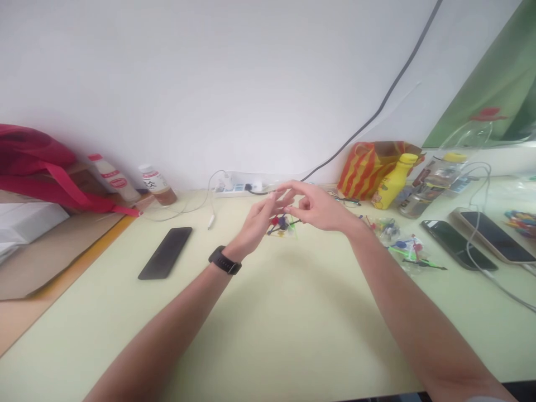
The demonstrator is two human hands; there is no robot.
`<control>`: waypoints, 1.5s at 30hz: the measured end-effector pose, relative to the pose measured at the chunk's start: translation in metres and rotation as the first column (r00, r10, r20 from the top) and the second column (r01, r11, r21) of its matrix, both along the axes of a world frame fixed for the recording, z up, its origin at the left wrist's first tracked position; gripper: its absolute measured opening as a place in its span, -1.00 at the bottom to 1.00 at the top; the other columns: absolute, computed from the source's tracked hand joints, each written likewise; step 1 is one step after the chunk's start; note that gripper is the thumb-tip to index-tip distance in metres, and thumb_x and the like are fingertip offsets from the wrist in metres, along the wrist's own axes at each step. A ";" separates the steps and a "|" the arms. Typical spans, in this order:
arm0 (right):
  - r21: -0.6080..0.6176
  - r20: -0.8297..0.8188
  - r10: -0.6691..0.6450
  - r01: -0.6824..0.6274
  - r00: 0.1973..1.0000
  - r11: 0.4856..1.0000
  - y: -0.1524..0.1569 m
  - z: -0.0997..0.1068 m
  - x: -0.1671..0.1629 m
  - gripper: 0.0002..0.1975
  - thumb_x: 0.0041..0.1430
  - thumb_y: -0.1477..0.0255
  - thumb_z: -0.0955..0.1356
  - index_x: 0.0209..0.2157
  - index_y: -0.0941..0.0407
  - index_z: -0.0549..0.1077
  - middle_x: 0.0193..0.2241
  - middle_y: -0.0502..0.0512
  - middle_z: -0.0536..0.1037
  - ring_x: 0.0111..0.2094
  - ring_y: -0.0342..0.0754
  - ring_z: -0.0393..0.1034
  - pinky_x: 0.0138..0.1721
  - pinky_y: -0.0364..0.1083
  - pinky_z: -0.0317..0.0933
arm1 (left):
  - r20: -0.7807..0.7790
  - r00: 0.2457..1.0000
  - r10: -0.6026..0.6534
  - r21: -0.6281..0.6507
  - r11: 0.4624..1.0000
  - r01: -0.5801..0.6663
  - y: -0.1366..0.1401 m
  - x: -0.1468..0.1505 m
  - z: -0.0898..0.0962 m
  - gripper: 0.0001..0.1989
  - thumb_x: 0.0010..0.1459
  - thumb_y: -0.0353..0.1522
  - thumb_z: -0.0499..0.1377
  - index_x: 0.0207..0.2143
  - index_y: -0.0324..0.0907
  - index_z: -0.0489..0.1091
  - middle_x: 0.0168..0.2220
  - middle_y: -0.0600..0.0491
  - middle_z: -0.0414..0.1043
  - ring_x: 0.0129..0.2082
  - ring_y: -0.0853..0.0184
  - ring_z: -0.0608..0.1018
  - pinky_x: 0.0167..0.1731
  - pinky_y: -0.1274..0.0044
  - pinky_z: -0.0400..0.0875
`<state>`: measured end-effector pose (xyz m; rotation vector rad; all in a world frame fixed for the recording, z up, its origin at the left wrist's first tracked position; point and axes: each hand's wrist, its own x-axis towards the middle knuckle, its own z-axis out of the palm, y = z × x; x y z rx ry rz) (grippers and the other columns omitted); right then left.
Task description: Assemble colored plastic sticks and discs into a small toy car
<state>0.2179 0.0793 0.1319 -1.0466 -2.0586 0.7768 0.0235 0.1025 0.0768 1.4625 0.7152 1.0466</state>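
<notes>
A small model of coloured plastic sticks and connectors (283, 224), with blue, red, green, yellow and dark parts, shows just beneath my fingers. My left hand (258, 222), with a black watch (225, 260) on the wrist, reaches in from the left. Its long fingers lie along the model's upper side, and its thumb is hidden. From the right comes my right hand (319, 206), fingers bent and thumb pointing left at the model. The fingertips of both hands meet above it. Whatever sits between the right fingertips is too small to make out.
A black phone (166, 253) lies at left, two more phones (458, 244) at right. More plastic stick pieces (412, 250) lie right of my forearm. Bottles (393, 181), a striped bag (355, 170) and a power strip (237, 187) line the wall. Loose white cables cross the table.
</notes>
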 end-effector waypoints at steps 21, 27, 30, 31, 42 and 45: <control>-0.050 -0.164 -0.227 0.222 0.960 0.974 0.001 -0.007 -0.023 -0.86 0.12 0.50 0.44 -0.24 0.14 0.58 -0.28 0.10 0.65 -0.54 -0.16 0.44 -0.56 -0.17 0.25 | -0.038 0.999 0.001 0.036 0.999 0.001 0.004 0.002 -0.008 -0.46 0.36 0.08 0.09 -0.40 -0.18 0.46 -0.47 0.04 0.36 -0.45 0.32 0.41 -0.43 0.47 0.30; -0.149 -0.346 -0.283 0.245 0.894 0.958 0.002 0.007 -0.006 -0.84 0.08 0.39 0.51 -0.30 0.16 0.61 -0.29 0.12 0.63 -0.59 -0.22 0.31 -0.56 -0.14 0.28 | -0.014 0.997 -0.082 -0.067 0.995 0.080 0.004 0.000 -0.005 -0.43 0.37 0.08 0.08 0.14 -0.11 0.52 0.09 -0.17 0.58 0.04 0.06 0.61 0.07 0.25 0.41; -0.132 -0.342 -0.286 0.256 0.895 0.958 0.000 0.014 0.007 -0.80 0.06 0.33 0.53 -0.30 0.16 0.62 -0.34 0.11 0.62 -0.58 -0.21 0.30 -0.52 -0.12 0.28 | -0.018 0.996 -0.090 -0.093 0.992 0.088 0.004 -0.002 -0.004 -0.38 0.36 0.10 0.07 0.24 -0.07 0.45 0.20 -0.19 0.51 0.15 -0.01 0.57 0.16 0.19 0.36; -0.130 -0.308 -0.281 0.252 0.909 0.959 -0.001 0.016 0.011 -0.79 0.06 0.31 0.54 -0.31 0.15 0.63 -0.36 0.10 0.61 -0.57 -0.20 0.31 -0.52 -0.12 0.28 | -0.020 0.995 -0.094 -0.092 0.992 0.091 0.004 -0.003 -0.004 -0.38 0.36 0.10 0.07 0.26 -0.07 0.44 0.22 -0.19 0.49 0.18 -0.02 0.55 0.17 0.19 0.35; -0.043 -0.048 -0.283 0.281 0.958 0.959 -0.008 0.019 0.013 -0.82 0.18 0.36 0.42 -0.26 0.13 0.66 -0.58 0.04 0.50 -0.56 -0.09 0.39 -0.58 -0.14 0.09 | -0.035 0.994 -0.104 -0.073 0.992 0.101 0.002 -0.004 0.001 -0.37 0.37 0.09 0.06 0.32 -0.04 0.38 0.25 -0.18 0.46 0.20 -0.03 0.53 0.17 0.17 0.35; 0.048 0.007 -0.279 0.279 0.960 0.959 -0.006 0.016 0.015 -0.80 0.20 0.38 0.40 -0.18 0.11 0.65 -0.46 0.07 0.58 -0.54 -0.09 0.41 -0.55 -0.12 0.11 | -0.041 0.995 -0.094 -0.076 0.993 0.091 0.002 -0.004 0.001 -0.37 0.38 0.08 0.05 0.32 -0.05 0.37 0.25 -0.18 0.45 0.19 -0.02 0.54 0.19 0.17 0.34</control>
